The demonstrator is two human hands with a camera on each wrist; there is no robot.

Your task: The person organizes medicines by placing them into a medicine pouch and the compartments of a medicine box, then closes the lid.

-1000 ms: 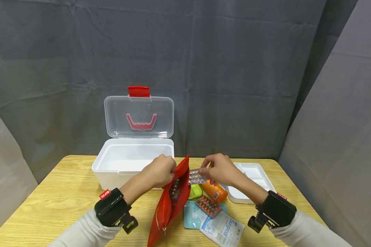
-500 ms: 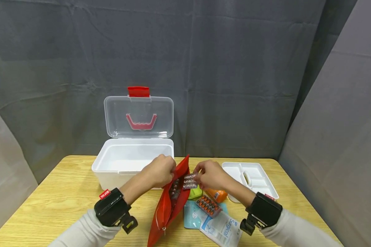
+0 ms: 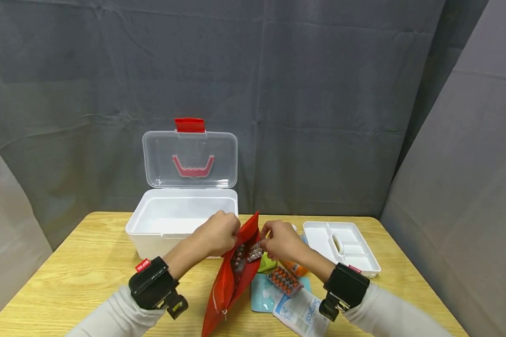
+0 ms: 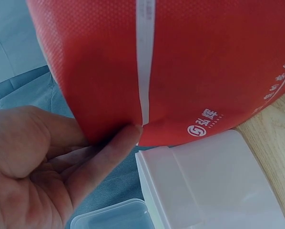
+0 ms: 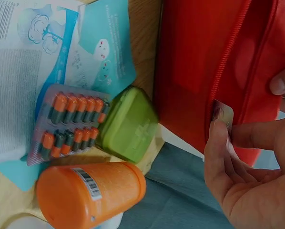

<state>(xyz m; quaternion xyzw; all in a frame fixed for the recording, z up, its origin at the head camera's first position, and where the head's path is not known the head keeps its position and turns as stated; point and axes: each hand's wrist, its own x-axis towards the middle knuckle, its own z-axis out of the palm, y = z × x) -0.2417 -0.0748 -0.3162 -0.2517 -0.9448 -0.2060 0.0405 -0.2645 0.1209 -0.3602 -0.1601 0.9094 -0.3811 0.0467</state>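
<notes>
My left hand (image 3: 220, 232) grips the upper edge of a red zip pouch (image 3: 222, 285), which stands unzipped with its mouth facing right. In the left wrist view, thumb and fingers pinch the pouch's red fabric (image 4: 99, 71) near a pale strip. My right hand (image 3: 281, 241) pinches a silvery blister pack (image 3: 255, 252) partly inside the pouch mouth; in the right wrist view only one end of the pack (image 5: 223, 113) shows. Another blister pack (image 3: 238, 259) lies inside the pouch. Just right of the pouch are a green case (image 5: 131, 125) and an orange bottle (image 5: 92, 191).
Behind the left hand stands a white box (image 3: 152, 238) with its clear lid (image 3: 160, 159) raised. A white divided tray (image 3: 354, 234) lies at right. Capsules in a blister pack (image 3: 285, 281), a "Surgical" packet (image 3: 305, 313) and a light-blue packet (image 3: 261, 295) lie in front.
My right hand has moved left, bringing the silvery blister pack from outside the pouch into its mouth. The left hand and pouch have stayed in place.
</notes>
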